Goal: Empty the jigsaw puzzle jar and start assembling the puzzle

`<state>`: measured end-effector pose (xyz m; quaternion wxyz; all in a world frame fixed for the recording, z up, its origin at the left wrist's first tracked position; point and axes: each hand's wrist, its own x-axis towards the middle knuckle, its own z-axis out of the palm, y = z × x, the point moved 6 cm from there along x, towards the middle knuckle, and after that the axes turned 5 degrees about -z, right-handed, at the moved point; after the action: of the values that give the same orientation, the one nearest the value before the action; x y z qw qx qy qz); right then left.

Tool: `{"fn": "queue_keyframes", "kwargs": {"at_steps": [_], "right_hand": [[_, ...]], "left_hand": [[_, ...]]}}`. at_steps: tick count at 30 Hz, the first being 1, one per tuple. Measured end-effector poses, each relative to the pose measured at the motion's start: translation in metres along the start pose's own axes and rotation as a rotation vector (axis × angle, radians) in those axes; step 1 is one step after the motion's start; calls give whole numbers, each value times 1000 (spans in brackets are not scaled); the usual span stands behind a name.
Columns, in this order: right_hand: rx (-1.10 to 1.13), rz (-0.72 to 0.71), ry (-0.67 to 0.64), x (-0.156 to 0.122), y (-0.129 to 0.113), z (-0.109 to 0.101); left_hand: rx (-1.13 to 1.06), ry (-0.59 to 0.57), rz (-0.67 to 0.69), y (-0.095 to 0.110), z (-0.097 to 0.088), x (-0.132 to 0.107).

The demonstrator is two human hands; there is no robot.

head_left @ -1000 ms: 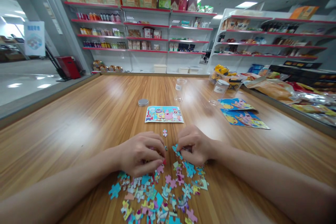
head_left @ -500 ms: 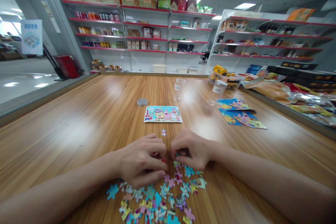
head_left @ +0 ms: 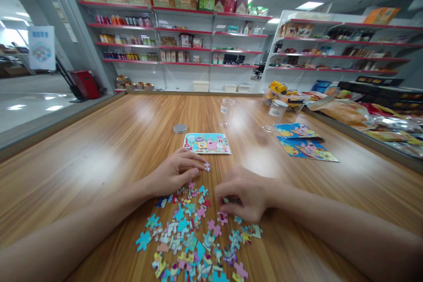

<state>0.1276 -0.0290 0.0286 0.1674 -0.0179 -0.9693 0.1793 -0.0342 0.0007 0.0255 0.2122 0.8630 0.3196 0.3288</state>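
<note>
Loose jigsaw puzzle pieces point(head_left: 190, 242) in blue, pink, yellow and white lie scattered on the wooden table in front of me. My left hand point(head_left: 180, 167) is open above their far edge, fingers stretched to the right. Its fingertips are at a small pink-and-white bit of puzzle point(head_left: 207, 166) lying apart from the pile; whether they press on it I cannot tell. My right hand point(head_left: 243, 194) is closed at the pile's right edge, with curled fingers over greenish bits. What its fingers pinch is hidden. Beyond both hands lies a cartoon picture sheet point(head_left: 207, 144).
A grey round lid point(head_left: 180, 128) lies left of the sheet. Behind stand a clear jar point(head_left: 227, 113) and a lidded clear jar point(head_left: 275, 116). Blue cartoon sheets point(head_left: 307, 147) lie to the right, near a tub of yellow toy vehicles point(head_left: 284, 97) and packaged goods point(head_left: 350, 116).
My left hand has moved away from the pile's middle, forward to the small separate bit, and its fingers have straightened. More pieces now show. My right hand has stayed nearly in place, still curled.
</note>
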Motion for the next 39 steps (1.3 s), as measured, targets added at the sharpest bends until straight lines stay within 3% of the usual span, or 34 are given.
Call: {"fn": "queue_keyframes", "kwargs": {"at_steps": [4,8,12,17,25,34,39], "right_hand": [[-116,70,32,-2,7,-3],[-31,34,25,-3,7,-4],[26,41,-12,-2,6,-2],[-67,68,55,-2,7,-3],[-141,88,97,-3,10,-6],[-258,256,93,-5,24,-9],[-236,156,81,-5,16,-7]], "left_hand": [[100,-67,78,9,9,-2],[109,-72,65,8,10,-2],[80,-40,73,7,7,-1],[68,53,25,4,3,-1],[114,11,48,2,8,-1],[116,17,53,3,7,-2],[128,4,80,6,8,-2]]}}
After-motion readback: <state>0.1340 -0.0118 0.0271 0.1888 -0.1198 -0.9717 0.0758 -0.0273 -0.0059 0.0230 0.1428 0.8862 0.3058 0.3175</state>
